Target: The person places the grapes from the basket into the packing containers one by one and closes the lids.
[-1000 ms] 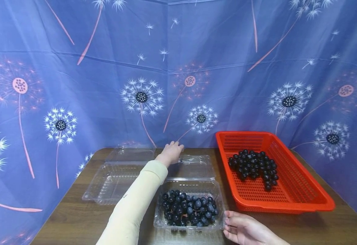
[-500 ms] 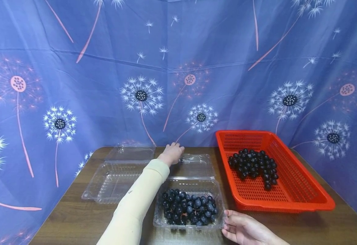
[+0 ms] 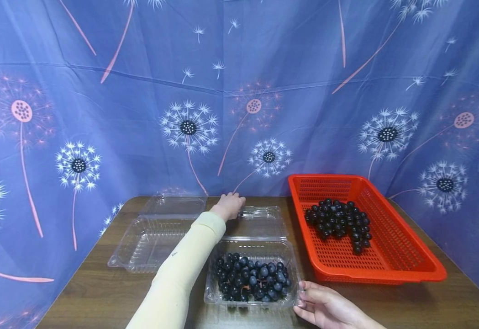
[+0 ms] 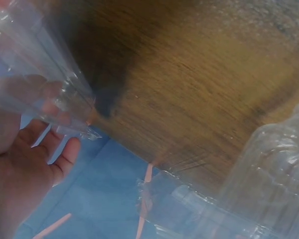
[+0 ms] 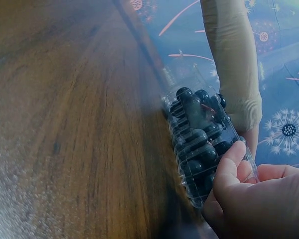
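Observation:
Dark grapes [image 3: 257,278] lie in the base of a clear plastic clamshell container [image 3: 211,299] in front of me. Its hinged lid [image 3: 265,224] is folded back towards the cloth. At the lid's far left corner is my left hand [image 3: 228,206]; in the left wrist view the fingers [image 4: 65,157] curl around the clear plastic edge, some seen through it. My right hand [image 3: 325,305] pinches the right rim of the base near its front corner. The right wrist view shows the thumb [image 5: 234,154] on the rim, with other fingers partly hidden below.
A red perforated basket [image 3: 387,275] holds another bunch of dark grapes [image 3: 339,224] at the right. A second clear container [image 3: 120,260] stands at the left, its lid [image 3: 173,205] folded back. The wooden table [image 3: 83,292] ends at a blue dandelion-print cloth [image 3: 140,151].

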`<state>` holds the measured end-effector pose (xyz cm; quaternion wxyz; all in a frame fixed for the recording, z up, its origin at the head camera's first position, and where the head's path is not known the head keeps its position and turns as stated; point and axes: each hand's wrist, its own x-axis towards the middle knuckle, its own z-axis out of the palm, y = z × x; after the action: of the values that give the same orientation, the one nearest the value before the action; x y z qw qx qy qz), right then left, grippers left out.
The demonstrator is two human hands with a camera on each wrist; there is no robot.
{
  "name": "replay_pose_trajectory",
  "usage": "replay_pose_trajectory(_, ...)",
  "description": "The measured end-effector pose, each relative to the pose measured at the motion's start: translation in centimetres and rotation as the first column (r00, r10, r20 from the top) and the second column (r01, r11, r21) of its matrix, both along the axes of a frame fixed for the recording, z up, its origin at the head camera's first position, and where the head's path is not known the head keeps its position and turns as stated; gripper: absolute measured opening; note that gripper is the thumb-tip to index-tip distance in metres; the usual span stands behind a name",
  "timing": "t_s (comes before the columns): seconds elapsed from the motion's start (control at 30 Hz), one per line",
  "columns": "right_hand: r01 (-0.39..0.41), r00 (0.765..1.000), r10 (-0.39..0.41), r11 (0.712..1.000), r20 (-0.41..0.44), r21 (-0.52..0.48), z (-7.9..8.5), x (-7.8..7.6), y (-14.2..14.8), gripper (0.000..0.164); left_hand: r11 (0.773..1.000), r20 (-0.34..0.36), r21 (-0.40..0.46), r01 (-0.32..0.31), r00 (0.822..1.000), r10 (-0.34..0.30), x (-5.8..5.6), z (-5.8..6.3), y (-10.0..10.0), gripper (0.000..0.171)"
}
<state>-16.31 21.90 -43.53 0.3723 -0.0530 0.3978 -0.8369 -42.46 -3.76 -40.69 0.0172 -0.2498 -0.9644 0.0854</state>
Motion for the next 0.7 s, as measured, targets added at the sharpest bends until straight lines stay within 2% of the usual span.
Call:
replay_pose_trajectory(0.3,0.018,1.0,-0.018,1.0,-0.018,0.017,-0.18,0.1,0.02,0.023,1.0,0.035,0.002,-0.011,0.999,0.011,-0.19,0.12,0.03,0.025)
replay_pose_trajectory(0.5,0.027,1.0,-0.027,0.999,-0.012,0.021,-0.17,0.16,0.06,0.023,1.0,0.023,0.012,-0.018,1.0,0.018,-0.29,0.22,0.21,0.023)
replay_pose_trajectory(0.7,0.04,0.999,-0.04,0.999,-0.035,0.023,-0.29,0.18,0.04,0.024,0.999,0.021,0.043,-0.027,0.999,0.027,-0.54,0.9,0.43,0.024)
